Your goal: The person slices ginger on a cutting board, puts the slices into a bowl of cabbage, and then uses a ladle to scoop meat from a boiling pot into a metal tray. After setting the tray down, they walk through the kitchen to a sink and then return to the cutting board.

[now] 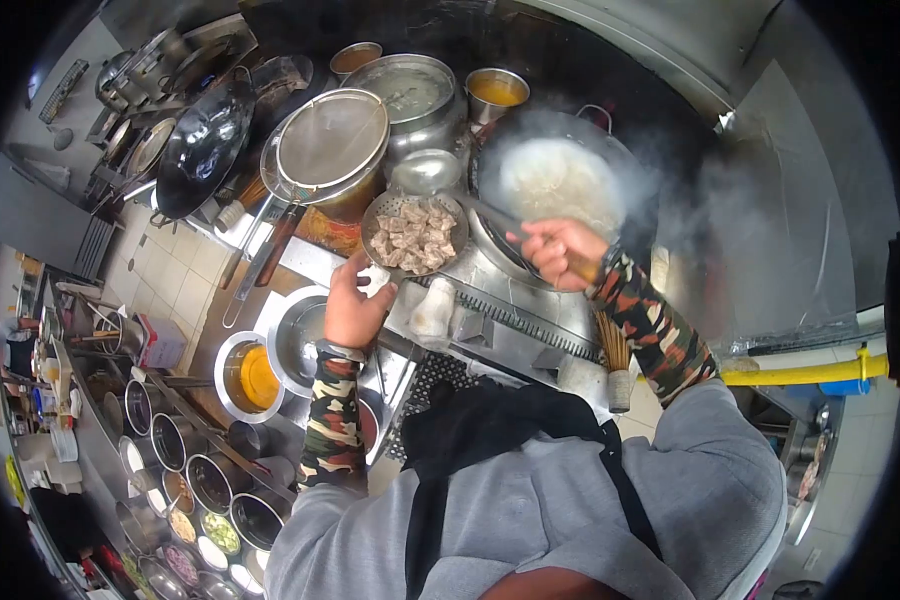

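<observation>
My left hand (pixel 358 308) is closed round the short visible part of a handle, which belongs to a perforated skimmer (pixel 373 255). Chunks of pale, cooked-looking meat (pixel 417 232) fill the skimmer's bowl. My right hand (pixel 562 252) grips the long handle of a ladle (pixel 426 172), whose metal bowl is just behind the skimmer. To the right, a wok (pixel 484 165) of cloudy, foamy liquid steams on the stove, beyond my right hand. A rolled white cloth (pixel 433 308) lies on the stove's front edge, beside my left hand.
A round mesh strainer (pixel 332 138) rests over a pot at the left. Behind are a large pot (pixel 405 85) and a pot of yellow liquid (pixel 497 92). Metal bowls (pixel 245 375) stand left of my left arm. A bamboo brush (pixel 615 350) is below my right forearm.
</observation>
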`<state>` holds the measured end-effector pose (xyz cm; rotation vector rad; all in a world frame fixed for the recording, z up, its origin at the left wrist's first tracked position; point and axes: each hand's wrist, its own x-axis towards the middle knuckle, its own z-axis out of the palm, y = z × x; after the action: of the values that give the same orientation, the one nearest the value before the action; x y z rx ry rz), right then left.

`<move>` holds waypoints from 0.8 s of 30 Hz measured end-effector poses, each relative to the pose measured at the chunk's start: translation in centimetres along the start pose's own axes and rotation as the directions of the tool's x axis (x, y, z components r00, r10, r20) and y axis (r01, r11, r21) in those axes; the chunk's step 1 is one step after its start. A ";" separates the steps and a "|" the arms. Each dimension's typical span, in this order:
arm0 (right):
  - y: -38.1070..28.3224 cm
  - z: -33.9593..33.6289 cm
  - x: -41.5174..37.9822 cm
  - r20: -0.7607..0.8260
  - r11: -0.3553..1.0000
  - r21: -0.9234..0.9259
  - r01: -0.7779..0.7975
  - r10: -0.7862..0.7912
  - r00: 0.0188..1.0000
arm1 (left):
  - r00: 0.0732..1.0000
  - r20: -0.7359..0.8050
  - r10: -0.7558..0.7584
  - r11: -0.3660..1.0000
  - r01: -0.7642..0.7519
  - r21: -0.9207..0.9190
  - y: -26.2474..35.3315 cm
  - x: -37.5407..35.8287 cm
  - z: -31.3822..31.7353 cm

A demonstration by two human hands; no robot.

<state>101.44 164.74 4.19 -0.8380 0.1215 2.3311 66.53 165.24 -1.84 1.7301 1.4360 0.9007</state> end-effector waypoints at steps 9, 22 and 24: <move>8.1 -2.8 -4.2 0.064 0.070 -0.982 0.177 -0.757 0.651 | 0.999 -0.044 0.001 0.998 0.002 0.069 -2.2 -1.2 1.1; 6.2 -10.6 -11.0 -0.275 0.336 -0.942 0.005 -0.779 0.564 | 1.000 -0.028 0.012 0.999 -0.011 0.030 -0.8 -1.9 2.7; 6.5 -10.2 -11.3 -0.368 0.631 -0.758 0.169 -0.626 0.687 | 0.999 -0.001 0.048 0.995 -0.048 0.087 -0.4 -1.7 2.8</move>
<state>109.59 150.45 2.08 -1.7590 -0.6530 1.5255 68.49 163.33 -3.75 1.8353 1.4611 0.8778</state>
